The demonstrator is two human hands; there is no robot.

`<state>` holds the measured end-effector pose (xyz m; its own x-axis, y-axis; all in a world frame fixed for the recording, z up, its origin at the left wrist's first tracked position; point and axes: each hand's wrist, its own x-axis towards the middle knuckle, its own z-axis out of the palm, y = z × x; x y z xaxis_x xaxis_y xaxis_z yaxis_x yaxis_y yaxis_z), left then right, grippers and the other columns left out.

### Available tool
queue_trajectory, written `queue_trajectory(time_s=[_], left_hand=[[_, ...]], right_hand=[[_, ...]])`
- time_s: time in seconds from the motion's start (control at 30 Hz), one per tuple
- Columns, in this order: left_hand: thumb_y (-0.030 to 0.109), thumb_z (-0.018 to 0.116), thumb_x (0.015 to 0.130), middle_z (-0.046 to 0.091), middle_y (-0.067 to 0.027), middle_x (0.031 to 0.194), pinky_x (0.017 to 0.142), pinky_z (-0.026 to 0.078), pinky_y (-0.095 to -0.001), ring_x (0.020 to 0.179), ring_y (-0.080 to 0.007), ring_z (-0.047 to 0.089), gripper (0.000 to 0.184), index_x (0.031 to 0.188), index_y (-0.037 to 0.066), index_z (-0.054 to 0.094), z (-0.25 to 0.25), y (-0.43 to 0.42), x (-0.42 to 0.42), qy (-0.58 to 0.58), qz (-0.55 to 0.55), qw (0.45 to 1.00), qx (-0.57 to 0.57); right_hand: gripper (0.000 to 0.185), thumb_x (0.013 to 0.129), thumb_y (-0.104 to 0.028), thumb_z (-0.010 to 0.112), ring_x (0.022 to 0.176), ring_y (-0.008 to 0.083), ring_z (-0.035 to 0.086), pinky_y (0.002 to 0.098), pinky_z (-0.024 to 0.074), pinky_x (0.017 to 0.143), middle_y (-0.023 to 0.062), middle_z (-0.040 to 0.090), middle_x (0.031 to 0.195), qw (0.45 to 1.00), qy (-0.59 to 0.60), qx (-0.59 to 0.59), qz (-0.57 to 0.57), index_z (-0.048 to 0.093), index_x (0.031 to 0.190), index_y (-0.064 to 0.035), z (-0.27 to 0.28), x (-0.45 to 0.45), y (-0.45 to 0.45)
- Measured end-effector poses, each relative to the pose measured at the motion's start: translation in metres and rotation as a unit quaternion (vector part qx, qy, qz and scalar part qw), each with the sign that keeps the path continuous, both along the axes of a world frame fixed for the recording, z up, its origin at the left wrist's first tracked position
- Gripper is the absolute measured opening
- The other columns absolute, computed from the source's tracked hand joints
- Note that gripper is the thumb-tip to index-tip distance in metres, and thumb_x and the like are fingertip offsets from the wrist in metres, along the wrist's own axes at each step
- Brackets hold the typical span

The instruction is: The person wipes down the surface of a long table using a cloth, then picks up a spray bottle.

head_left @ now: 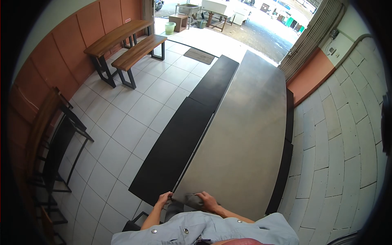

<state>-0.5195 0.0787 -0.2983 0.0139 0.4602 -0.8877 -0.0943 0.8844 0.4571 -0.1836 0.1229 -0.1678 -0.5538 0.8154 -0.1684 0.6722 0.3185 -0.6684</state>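
Note:
A long grey metal-topped table [241, 134] stretches away from me. My left hand [164, 199] is closed at the table's near left corner; what its fingers hold, if anything, is too small to make out. On the near end of the tabletop my right hand [207, 201] is closed on a dark grey cloth [193, 200], which lies bunched against the surface. A black bench [175, 147] runs along the table's left side.
Another black bench [281, 179] lies along the right side, by a white block wall [330, 163]. To the left are a wooden table [118, 36], a wooden bench [141, 51] and dark-framed furniture [61, 151]. A mat [200, 56] lies near the doorway.

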Motion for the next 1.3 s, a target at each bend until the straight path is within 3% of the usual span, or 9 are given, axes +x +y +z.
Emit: queue_trajectory(time_s=[0.13, 0.23, 0.3, 0.47, 0.63, 0.83, 1.03, 1.13, 1.3], left_hand=[[0.055, 0.055, 0.109, 0.068, -0.0086, 0.152, 0.118, 0.043, -0.0568, 0.142, -0.03, 0.059, 0.056, 0.145, 0.016, 0.071, 0.003, 0.001, -0.003, -0.001, -0.009, 1.0, -0.013], [0.052, 0.061, 0.106, 0.076, -0.0035, 0.138, 0.116, 0.043, -0.0608, 0.136, -0.0253, 0.064, 0.048, 0.132, 0.016, 0.079, 0.0, 0.002, -0.003, 0.009, 0.005, 1.0, -0.002], [0.053, 0.059, 0.107, 0.076, -0.0039, 0.137, 0.117, 0.042, -0.0603, 0.137, -0.0248, 0.064, 0.05, 0.133, 0.015, 0.079, 0.013, 0.007, 0.0, 0.016, 0.0, 1.0, -0.001], [0.066, 0.039, 0.11, 0.071, -0.0092, 0.148, 0.119, 0.04, -0.0608, 0.141, -0.03, 0.062, 0.073, 0.147, 0.011, 0.069, 0.002, 0.006, 0.005, 0.013, 0.015, 1.0, 0.007], [0.077, 0.017, 0.109, 0.062, -0.0147, 0.16, 0.12, 0.04, -0.0612, 0.145, -0.0364, 0.059, 0.095, 0.161, 0.009, 0.056, -0.007, 0.0, 0.008, -0.005, 0.052, 0.999, -0.003], [0.08, 0.019, 0.107, 0.06, -0.0152, 0.161, 0.117, 0.043, -0.0567, 0.143, -0.0353, 0.059, 0.093, 0.157, 0.013, 0.061, 0.003, -0.012, 0.011, -0.003, 0.049, 0.999, 0.007], [0.075, 0.024, 0.11, 0.054, -0.0175, 0.167, 0.123, 0.038, -0.0598, 0.153, -0.0382, 0.051, 0.087, 0.158, 0.013, 0.06, 0.019, -0.02, 0.007, -0.017, 0.043, 0.999, 0.006], [0.073, 0.026, 0.111, 0.052, -0.0183, 0.168, 0.124, 0.037, -0.06, 0.155, -0.0386, 0.049, 0.084, 0.158, 0.012, 0.059, 0.021, -0.024, 0.007, -0.021, 0.04, 0.999, 0.002], [0.072, 0.028, 0.111, 0.054, -0.0175, 0.167, 0.123, 0.04, -0.0576, 0.153, -0.0378, 0.051, 0.082, 0.158, 0.013, 0.06, 0.017, -0.02, 0.002, -0.018, 0.037, 0.999, 0.002]], right_hand=[[0.063, 0.078, -0.011, 0.083, 0.113, 0.0438, 0.069, 0.0528, 0.0602, 0.094, 0.0166, 0.066, 0.122, 0.994, -0.053, 0.012, -0.096, 0.065, 0.138, -0.0201, 0.012, 0.047, 0.037], [0.061, 0.078, -0.01, 0.081, 0.113, 0.0438, 0.07, 0.053, 0.0596, 0.096, 0.0174, 0.067, 0.123, 0.982, -0.035, 0.05, -0.178, 0.066, 0.137, -0.0191, 0.009, 0.046, 0.086], [0.059, 0.079, -0.01, 0.08, 0.114, 0.0439, 0.07, 0.0532, 0.0591, 0.097, 0.0178, 0.067, 0.124, 0.976, -0.035, 0.055, -0.209, 0.066, 0.136, -0.0186, 0.007, 0.027, 0.113], [0.056, 0.082, -0.012, 0.079, 0.117, 0.0452, 0.069, 0.0523, 0.0584, 0.1, 0.019, 0.067, 0.126, 0.989, 0.006, 0.053, -0.136, 0.066, 0.137, -0.0143, -0.012, -0.051, 0.122], [0.059, 0.081, -0.006, 0.078, 0.119, 0.0452, 0.068, 0.0523, 0.0584, 0.101, 0.019, 0.066, 0.126, 0.998, 0.062, -0.018, -0.004, 0.065, 0.138, -0.0143, -0.011, -0.092, 0.058], [0.062, 0.078, -0.007, 0.082, 0.119, 0.0437, 0.069, 0.0504, 0.0595, 0.099, 0.018, 0.068, 0.124, 0.999, 0.013, -0.043, 0.031, 0.066, 0.138, -0.0144, 0.003, -0.004, 0.01], [0.053, 0.084, -0.015, 0.081, 0.114, 0.0437, 0.07, 0.0506, 0.0584, 0.096, 0.0193, 0.07, 0.122, 0.975, -0.028, 0.051, -0.212, 0.069, 0.135, -0.0103, -0.002, 0.075, 0.072], [0.053, 0.085, -0.016, 0.081, 0.114, 0.0439, 0.07, 0.051, 0.0582, 0.097, 0.0197, 0.07, 0.124, 0.966, -0.041, 0.052, -0.25, 0.068, 0.136, -0.0099, -0.004, 0.064, 0.112], [0.056, 0.082, -0.01, 0.08, 0.117, 0.0446, 0.069, 0.0509, 0.0578, 0.101, 0.0201, 0.069, 0.127, 0.979, 0.003, 0.028, -0.204, 0.067, 0.136, -0.01, -0.018, -0.033, 0.118]])
